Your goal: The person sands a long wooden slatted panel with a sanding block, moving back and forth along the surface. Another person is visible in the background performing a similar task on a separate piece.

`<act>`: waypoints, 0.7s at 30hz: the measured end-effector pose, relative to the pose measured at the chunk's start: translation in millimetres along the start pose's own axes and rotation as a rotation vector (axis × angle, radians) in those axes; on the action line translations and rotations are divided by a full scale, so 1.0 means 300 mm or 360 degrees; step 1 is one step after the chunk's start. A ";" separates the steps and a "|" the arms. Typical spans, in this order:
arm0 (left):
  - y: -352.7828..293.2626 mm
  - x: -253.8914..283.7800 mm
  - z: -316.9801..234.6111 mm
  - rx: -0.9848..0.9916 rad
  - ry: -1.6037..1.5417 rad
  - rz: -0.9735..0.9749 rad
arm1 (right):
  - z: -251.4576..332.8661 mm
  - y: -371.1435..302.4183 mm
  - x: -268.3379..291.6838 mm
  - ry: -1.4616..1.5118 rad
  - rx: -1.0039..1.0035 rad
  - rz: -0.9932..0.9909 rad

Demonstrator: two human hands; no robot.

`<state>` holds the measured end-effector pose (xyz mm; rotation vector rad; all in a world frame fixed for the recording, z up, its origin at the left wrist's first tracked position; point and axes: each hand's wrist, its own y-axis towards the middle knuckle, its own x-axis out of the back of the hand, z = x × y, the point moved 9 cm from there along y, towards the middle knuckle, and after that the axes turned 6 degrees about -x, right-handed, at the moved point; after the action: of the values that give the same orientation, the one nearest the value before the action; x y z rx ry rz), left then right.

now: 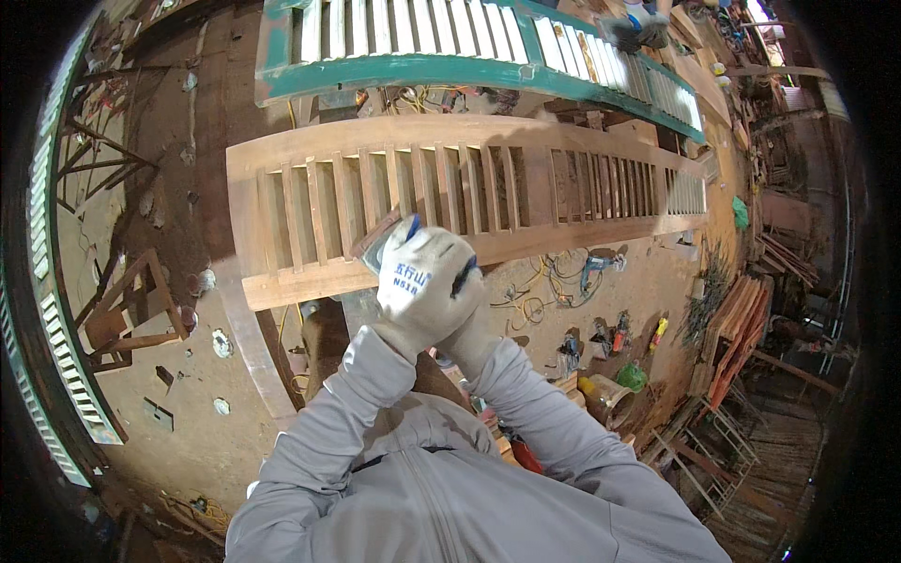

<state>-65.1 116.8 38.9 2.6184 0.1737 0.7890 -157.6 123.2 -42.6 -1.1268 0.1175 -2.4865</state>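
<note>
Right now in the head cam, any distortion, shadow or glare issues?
Head view: strong fisheye, the bare wooden shutter bows and the corners go black; hard sunlight throws a shadow across its right half; white slats of the green shutter are nearly blown out; gloved hands sharp, overlapping.

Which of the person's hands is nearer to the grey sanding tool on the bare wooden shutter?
Left. The left hand lies on top of the grey sanding tool; the right hand sits beneath and behind the left, mostly hidden.
</note>
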 end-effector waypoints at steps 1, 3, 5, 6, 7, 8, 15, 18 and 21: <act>0.004 0.011 0.016 -0.0017 0.0003 -0.0013 | 0.009 -0.003 -0.015 0.0002 0.0025 0.0007; 0.060 0.036 0.063 -0.0115 0.0036 -0.0122 | 0.028 0.057 -0.019 -0.0039 0.0092 -0.0024; 0.144 0.065 0.192 -0.0192 0.0133 -0.0273 | 0.077 0.240 -0.044 -0.0057 0.0204 -0.0040; 0.247 0.041 0.228 -0.0163 0.0076 -0.0075 | 0.093 0.331 0.021 -0.0055 0.0180 -0.0151; 0.317 0.096 0.299 -0.0187 0.0082 -0.0090 | 0.179 0.443 0.023 -0.0005 0.0241 -0.0186; 0.372 0.149 0.365 -0.0188 0.0142 -0.0162 | 0.262 0.529 0.028 0.0084 0.0231 -0.0234; 0.515 0.099 0.392 -0.0179 0.0135 -0.0051 | 0.278 0.614 0.116 -0.0426 0.0039 -0.0389; 0.284 0.018 0.232 -0.0165 -0.0155 -0.0007 | 0.118 0.315 0.061 0.0208 -0.0179 -0.0223; 0.075 -0.033 0.045 -0.0202 -0.0111 0.0052 | -0.033 0.023 0.008 0.0430 -0.0016 -0.0229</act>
<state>-65.9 89.4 32.9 2.5299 0.0589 0.6949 -164.0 114.9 -49.2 -0.8232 0.1293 -2.7597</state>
